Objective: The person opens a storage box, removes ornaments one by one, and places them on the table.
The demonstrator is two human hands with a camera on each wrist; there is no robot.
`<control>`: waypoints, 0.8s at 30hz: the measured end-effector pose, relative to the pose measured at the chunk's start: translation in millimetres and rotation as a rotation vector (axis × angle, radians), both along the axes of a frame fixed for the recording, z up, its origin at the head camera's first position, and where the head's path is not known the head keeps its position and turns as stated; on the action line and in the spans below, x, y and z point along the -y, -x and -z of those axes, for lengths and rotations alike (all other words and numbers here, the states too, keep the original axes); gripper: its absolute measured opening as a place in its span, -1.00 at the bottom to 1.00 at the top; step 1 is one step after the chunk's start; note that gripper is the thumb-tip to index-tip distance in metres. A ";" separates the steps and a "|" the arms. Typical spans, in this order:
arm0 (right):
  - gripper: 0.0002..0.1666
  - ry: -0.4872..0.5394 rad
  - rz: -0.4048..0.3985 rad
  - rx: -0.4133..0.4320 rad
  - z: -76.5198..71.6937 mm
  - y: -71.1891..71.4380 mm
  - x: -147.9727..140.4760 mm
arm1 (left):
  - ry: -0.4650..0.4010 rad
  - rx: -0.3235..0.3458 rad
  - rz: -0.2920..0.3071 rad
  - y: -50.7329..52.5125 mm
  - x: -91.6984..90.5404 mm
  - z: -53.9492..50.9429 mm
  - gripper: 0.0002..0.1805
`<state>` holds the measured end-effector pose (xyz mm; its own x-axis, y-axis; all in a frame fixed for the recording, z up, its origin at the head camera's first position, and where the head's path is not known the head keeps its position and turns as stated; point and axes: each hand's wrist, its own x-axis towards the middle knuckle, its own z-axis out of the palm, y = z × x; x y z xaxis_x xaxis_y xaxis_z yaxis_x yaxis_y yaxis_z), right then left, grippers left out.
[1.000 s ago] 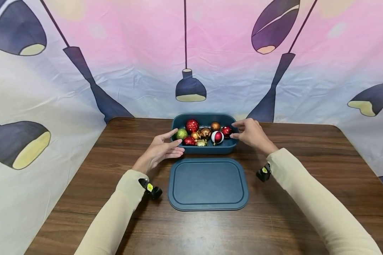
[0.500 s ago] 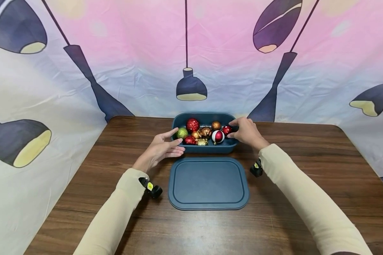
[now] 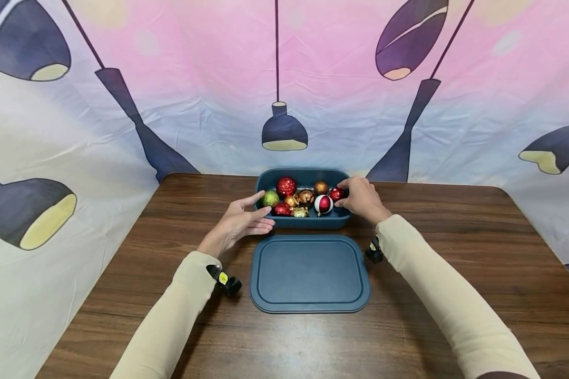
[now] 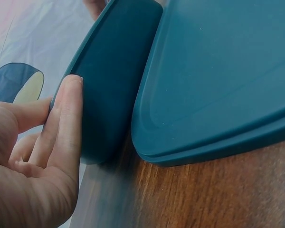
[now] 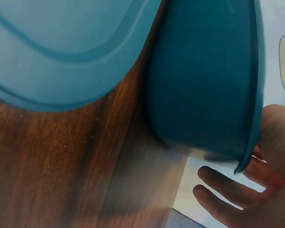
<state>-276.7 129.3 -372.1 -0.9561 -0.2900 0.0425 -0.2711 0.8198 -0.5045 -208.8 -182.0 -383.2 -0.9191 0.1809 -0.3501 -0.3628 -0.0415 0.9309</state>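
A deep blue box (image 3: pixel 303 223) stands at the table's back, holding several shiny ornaments. My left hand (image 3: pixel 237 222) grips its left end; in the left wrist view the fingers of that hand (image 4: pixel 42 156) lie on the outer wall (image 4: pixel 114 76). At the right end, my right hand (image 3: pixel 362 199) reaches over the rim, thumb and forefinger around a dark red ball (image 3: pixel 336 194). Beside it lies a white-and-red ball (image 3: pixel 323 204). In the right wrist view the box wall (image 5: pixel 204 80) hides the right fingertips; other fingers (image 5: pixel 228 190) hang loose outside.
A flat blue lid (image 3: pixel 310 273) lies on the brown wooden table (image 3: pixel 294 347) just in front of the box. Green (image 3: pixel 270 198), red (image 3: pixel 286 187) and golden-brown (image 3: pixel 305 198) balls fill its left and middle. A fabric backdrop (image 3: pixel 218 126) printed with lamps hangs close behind.
My right hand has moved left and further over the box's right end, with its fingertips closer about the dark red ball. The left hand, box and lid look unmoved.
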 end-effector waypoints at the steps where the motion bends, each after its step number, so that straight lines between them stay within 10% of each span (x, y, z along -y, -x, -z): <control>1: -0.39 -0.002 0.005 -0.001 0.2 0.0 0.7 | 0.000 0.001 -0.002 0.1 -0.1 0.1 -0.24; 24: -0.50 0.035 0.026 -0.054 -0.9 -2.4 3.6 | 0.007 0.004 -0.008 0.2 0.0 0.9 -0.25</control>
<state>-274.3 125.7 -371.2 -0.9594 -0.2623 0.1037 -0.2772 0.8092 -0.5180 -209.1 -182.1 -384.0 -0.9191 0.1714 -0.3548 -0.3660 -0.0382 0.9298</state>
